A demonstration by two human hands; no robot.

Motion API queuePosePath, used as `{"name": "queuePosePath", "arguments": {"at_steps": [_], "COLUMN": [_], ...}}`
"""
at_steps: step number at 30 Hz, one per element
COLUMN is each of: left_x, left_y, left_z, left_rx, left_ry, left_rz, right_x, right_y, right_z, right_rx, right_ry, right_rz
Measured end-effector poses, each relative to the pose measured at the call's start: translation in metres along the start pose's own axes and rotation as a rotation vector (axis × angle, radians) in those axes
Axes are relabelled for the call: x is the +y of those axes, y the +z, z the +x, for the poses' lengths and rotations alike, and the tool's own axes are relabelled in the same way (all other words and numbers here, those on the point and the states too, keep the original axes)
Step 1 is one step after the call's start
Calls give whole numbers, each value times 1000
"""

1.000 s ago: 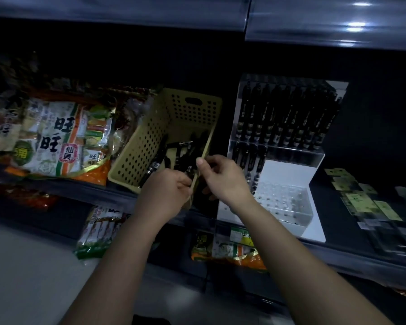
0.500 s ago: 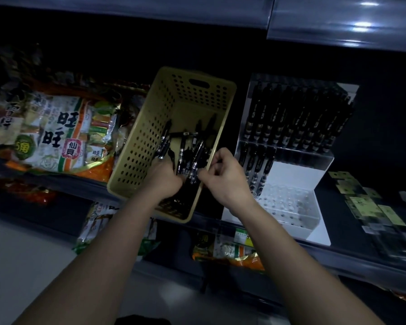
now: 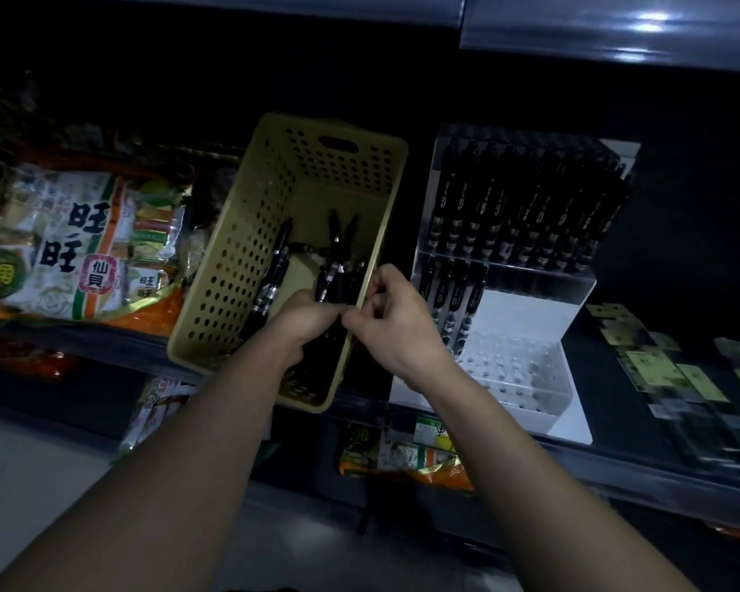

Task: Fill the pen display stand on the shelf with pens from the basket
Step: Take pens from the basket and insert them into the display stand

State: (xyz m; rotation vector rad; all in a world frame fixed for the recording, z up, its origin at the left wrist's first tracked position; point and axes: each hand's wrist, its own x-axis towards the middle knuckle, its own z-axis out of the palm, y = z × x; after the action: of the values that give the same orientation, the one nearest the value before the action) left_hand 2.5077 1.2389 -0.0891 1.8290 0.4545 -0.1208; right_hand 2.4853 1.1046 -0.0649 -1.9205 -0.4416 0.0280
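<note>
The basket (image 3: 248, 232) is matt perforated plastic; the pen display stand (image 3: 573, 288) clear glossy plastic; the snack bags (image 3: 82, 241) shiny foil.

dark shelf (image 3: 592, 378) | snack bags (image 3: 73, 245) at 9 o'clock | yellow basket (image 3: 231, 258) near the middle, toward 11 o'clock, just beside the bags | pen stand (image 3: 530, 309) at 3 o'clock | flat little packets (image 3: 680, 373) at 4 o'clock

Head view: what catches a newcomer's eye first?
Dead centre, the left grip and right grip meet over a bunch of black pens in the yellow basket. Right of it stands the clear stand, top row full, lower tiers mostly bare holes. Far left, a bright snack bag.
</note>
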Motion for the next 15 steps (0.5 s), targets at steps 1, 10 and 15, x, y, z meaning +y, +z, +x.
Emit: {"name": "queuePosePath", "arguments": {"at_steps": [1,10,15], "left_x": [-2,-4,8], "left_y": [0,-5,-11], "left_z": [1,5,9], "left_rx": [8,152,113], "left_ry": [28,177,208], "left_rz": [-17,-110,-233], "right_x": [0,4,5], "right_y": [0,7,11], "right_z": [1,12,19], "right_rx": [7,104,190], "right_ry": [4,42,74], "right_rz": [4,37,19]}}
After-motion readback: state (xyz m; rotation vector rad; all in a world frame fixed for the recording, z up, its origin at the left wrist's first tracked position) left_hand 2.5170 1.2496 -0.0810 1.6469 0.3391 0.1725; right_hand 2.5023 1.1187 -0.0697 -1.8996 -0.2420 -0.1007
